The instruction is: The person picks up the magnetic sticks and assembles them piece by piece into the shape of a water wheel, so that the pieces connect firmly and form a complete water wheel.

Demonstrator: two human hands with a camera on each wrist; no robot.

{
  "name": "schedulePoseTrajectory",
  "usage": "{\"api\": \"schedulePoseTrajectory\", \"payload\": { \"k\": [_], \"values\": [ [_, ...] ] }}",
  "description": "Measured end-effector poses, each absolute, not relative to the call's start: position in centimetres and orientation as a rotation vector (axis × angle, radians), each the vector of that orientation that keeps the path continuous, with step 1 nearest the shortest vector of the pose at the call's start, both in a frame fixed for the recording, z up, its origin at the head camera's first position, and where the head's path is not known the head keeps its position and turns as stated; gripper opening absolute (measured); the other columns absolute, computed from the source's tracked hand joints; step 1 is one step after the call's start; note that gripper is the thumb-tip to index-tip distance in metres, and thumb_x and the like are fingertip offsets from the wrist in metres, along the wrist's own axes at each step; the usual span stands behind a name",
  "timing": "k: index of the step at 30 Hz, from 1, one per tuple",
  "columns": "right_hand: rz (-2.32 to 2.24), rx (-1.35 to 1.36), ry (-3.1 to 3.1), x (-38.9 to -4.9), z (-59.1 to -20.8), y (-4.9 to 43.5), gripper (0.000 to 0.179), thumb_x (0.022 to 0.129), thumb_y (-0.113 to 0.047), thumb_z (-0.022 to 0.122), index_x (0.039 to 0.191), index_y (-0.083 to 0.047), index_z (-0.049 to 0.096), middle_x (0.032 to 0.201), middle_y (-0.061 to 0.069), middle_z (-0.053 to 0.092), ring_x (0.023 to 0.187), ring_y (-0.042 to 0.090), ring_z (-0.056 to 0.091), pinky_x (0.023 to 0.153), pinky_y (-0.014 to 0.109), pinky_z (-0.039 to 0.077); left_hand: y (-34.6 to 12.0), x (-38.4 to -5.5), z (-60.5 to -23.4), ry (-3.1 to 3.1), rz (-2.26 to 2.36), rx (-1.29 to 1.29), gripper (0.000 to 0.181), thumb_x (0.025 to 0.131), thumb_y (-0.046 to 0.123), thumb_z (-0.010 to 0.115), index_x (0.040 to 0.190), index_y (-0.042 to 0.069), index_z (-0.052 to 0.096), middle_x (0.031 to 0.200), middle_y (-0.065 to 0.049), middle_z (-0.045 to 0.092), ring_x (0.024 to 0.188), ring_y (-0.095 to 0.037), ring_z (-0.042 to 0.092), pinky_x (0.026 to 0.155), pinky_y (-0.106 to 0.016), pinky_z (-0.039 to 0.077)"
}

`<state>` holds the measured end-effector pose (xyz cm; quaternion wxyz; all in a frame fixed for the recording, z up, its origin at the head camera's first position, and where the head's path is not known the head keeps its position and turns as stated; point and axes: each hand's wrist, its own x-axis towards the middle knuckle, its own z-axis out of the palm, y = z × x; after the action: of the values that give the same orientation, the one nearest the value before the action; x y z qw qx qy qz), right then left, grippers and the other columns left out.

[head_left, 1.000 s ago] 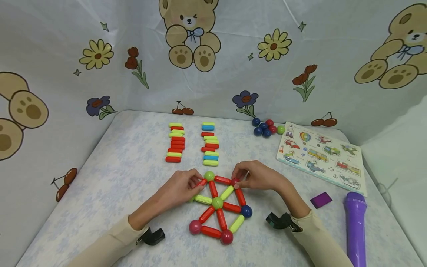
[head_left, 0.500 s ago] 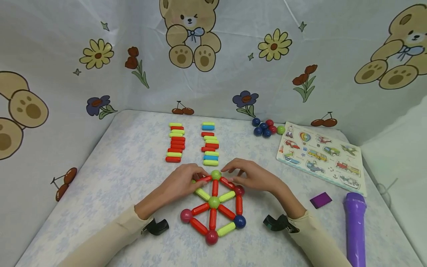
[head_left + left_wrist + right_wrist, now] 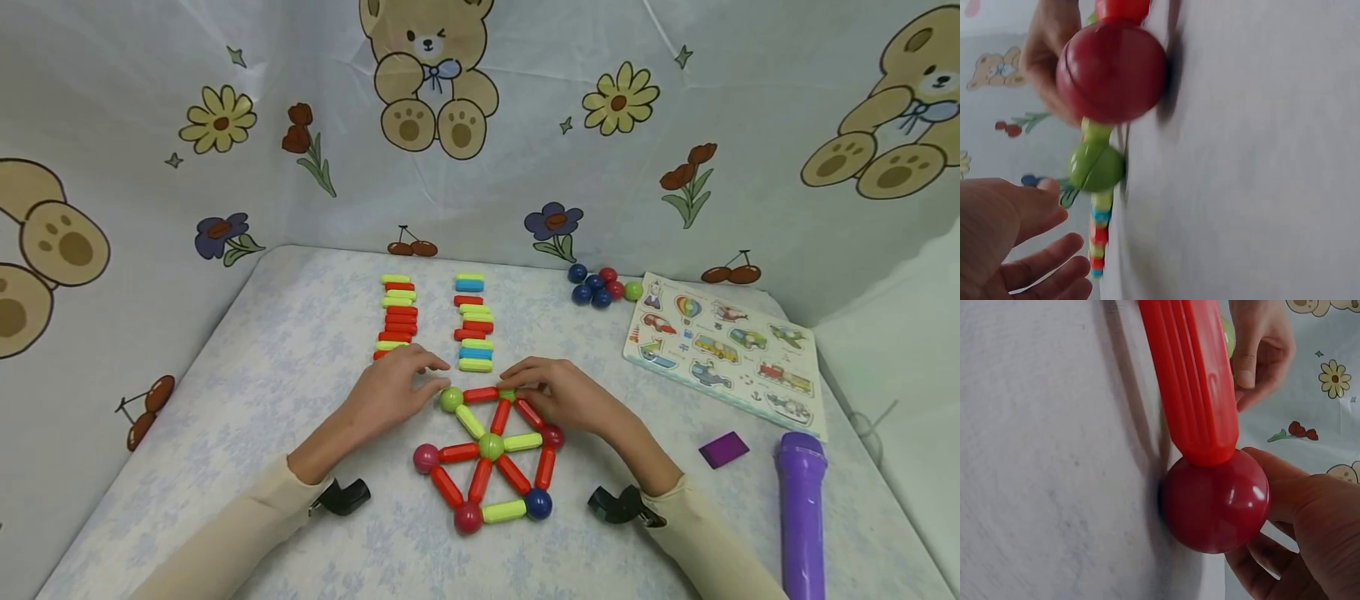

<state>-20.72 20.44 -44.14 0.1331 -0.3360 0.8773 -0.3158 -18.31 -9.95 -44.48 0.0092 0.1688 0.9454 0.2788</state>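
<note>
A flat wheel of magnetic rods and balls lies on the table, red and yellow-green rods radiating from a green centre ball (image 3: 491, 447). Its rim carries a blue ball (image 3: 538, 503), dark red balls such as the left one (image 3: 426, 457), and green balls. No rod joins that left red ball to the green ball (image 3: 452, 399) at the upper left. My left hand (image 3: 390, 385) is beside this green ball, fingers apart and holding nothing. My right hand (image 3: 573, 395) pinches the far green ball (image 3: 507, 393), partly hidden by its fingers; a dark red ball (image 3: 1216, 501) is close by.
Behind the wheel are two columns of loose rods, left (image 3: 401, 313) and right (image 3: 474, 327). Several loose balls (image 3: 597, 287) sit by a picture puzzle board (image 3: 723, 350). A purple tile (image 3: 723, 450) and purple toy microphone (image 3: 801, 517) lie at the right.
The wheel has turned counterclockwise under the hands. My left hand has come off it and moved slightly up and left; my right hand has shifted from the red ball to the far green ball.
</note>
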Motion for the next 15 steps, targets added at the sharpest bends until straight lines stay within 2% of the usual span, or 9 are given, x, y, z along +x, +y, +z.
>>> {"api": "schedulePoseTrajectory", "payload": {
  "k": [3,7,15],
  "values": [
    [-0.922,-0.945,2.563,-20.8,-44.1,20.7,0.033,0.102,-0.001,0.071,0.129,-0.018,0.081,0.132,0.0,0.074,0.118,0.021,0.069,0.088,0.031,0.06,-11.4,-18.6,-44.4,3.034,0.82,0.488,0.029,0.097,0.023,0.084,0.124,0.013,0.08,0.122,-0.006,0.072,0.108,-0.024,0.067,0.089,-0.044,0.062],
    [-0.92,-0.94,2.565,-20.9,-43.8,21.0,0.032,0.101,-0.001,0.073,0.127,-0.017,0.082,0.13,0.0,0.075,0.116,0.021,0.069,0.084,0.03,0.059,-13.1,-18.9,-44.7,3.115,0.749,0.481,0.026,0.095,0.015,0.084,0.12,0.009,0.08,0.12,-0.008,0.072,0.108,-0.026,0.064,0.085,-0.044,0.061],
    [-0.889,-0.963,2.567,-20.9,-43.0,21.5,0.027,0.099,-0.003,0.077,0.123,-0.014,0.083,0.122,-0.001,0.077,0.114,0.02,0.072,0.086,0.028,0.06,-14.7,-19.0,-45.4,3.198,0.625,0.564,0.029,0.09,0.004,0.087,0.118,0.007,0.081,0.118,-0.007,0.075,0.101,-0.026,0.063,0.078,-0.041,0.061]
  ]
}}
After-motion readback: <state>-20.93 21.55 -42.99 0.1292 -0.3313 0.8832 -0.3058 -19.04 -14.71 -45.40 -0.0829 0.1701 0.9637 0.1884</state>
